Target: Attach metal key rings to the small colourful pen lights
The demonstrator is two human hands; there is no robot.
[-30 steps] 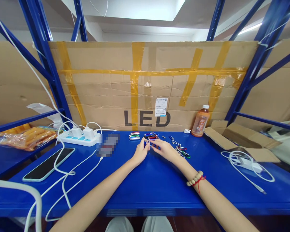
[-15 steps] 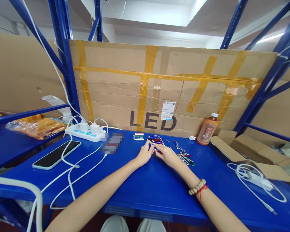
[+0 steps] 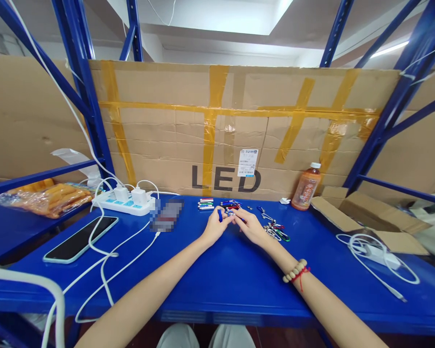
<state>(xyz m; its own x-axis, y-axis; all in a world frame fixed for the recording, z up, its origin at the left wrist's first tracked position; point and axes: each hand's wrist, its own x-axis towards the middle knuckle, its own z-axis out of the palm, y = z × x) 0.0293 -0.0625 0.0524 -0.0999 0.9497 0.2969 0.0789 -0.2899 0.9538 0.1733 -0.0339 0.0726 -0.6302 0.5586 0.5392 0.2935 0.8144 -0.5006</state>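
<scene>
My left hand (image 3: pixel 213 227) and my right hand (image 3: pixel 251 226) meet at the middle of the blue shelf (image 3: pixel 217 285). The left fingers pinch a small blue cylinder (image 3: pixel 220 215). The right fingers pinch the other end of a small piece touching it; I cannot make out what. Just behind them lie a row of small coloured batteries (image 3: pixel 205 204) and a pile of small coloured flashlights (image 3: pixel 231 204). To the right of my right hand lies a heap of coloured carabiner clips (image 3: pixel 275 229). A bead bracelet (image 3: pixel 294 270) is on my right wrist.
A phone (image 3: pixel 80 239) on a white cable and a power strip (image 3: pixel 122 205) lie at the left. An orange drink bottle (image 3: pixel 305 187), an open cardboard box (image 3: pixel 369 217) and a coiled white charger (image 3: pixel 377 251) are at the right. A taped cardboard wall marked LED (image 3: pixel 226 178) stands behind.
Both hands stay together at the same spot; the left hand now shows the blue cylinder upright in its fingers. The camera has shifted a little.
</scene>
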